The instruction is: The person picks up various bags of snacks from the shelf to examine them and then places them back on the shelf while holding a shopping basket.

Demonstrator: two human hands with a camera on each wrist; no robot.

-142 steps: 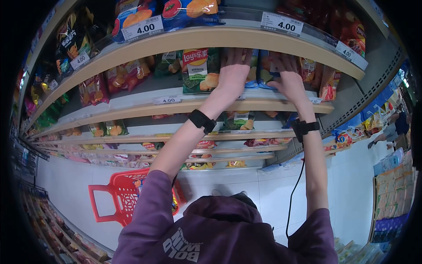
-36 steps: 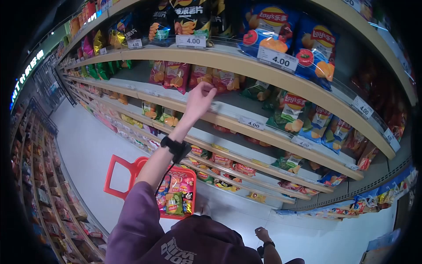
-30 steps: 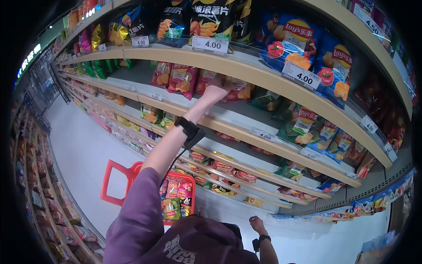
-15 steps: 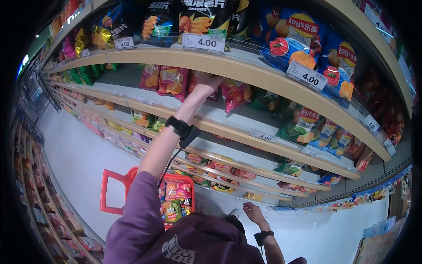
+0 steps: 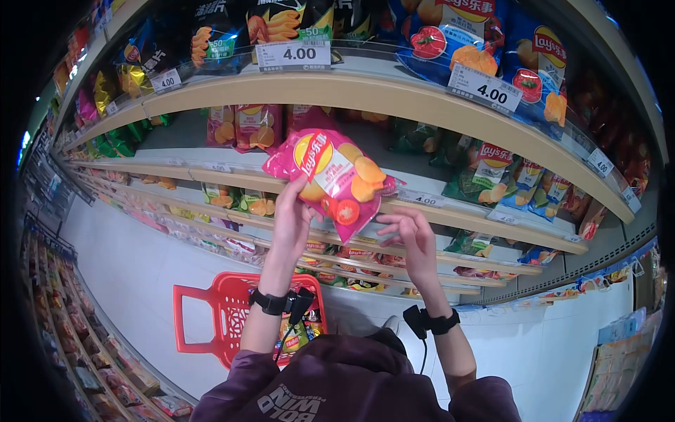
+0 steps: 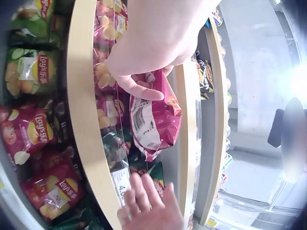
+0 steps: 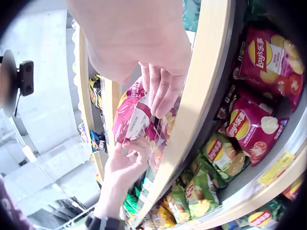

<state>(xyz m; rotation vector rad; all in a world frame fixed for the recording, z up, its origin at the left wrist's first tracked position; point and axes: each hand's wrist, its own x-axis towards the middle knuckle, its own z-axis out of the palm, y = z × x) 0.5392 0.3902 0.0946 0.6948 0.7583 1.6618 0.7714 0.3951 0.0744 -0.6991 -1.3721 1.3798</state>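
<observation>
In the head view a pink bag of potato chips is held up in front of the shelf, tilted, its printed front showing. My left hand grips its lower left side. The left wrist view shows the thumb and fingers of that hand pinching the bag, whose back panel faces this camera. My right hand is just right of the bag, fingers loosely spread and holding nothing. From the right wrist, the right hand's fingers reach alongside the bag.
Other pink chip bags stand behind on the shelf, with green and blue bags to the right. The upper shelf's edge juts out above the hands. A red shopping basket with several bags stands on the floor at lower left.
My left hand has come out of the shelf with the pink bag of potato chips. My right hand has risen from low by the body to beside the bag.
</observation>
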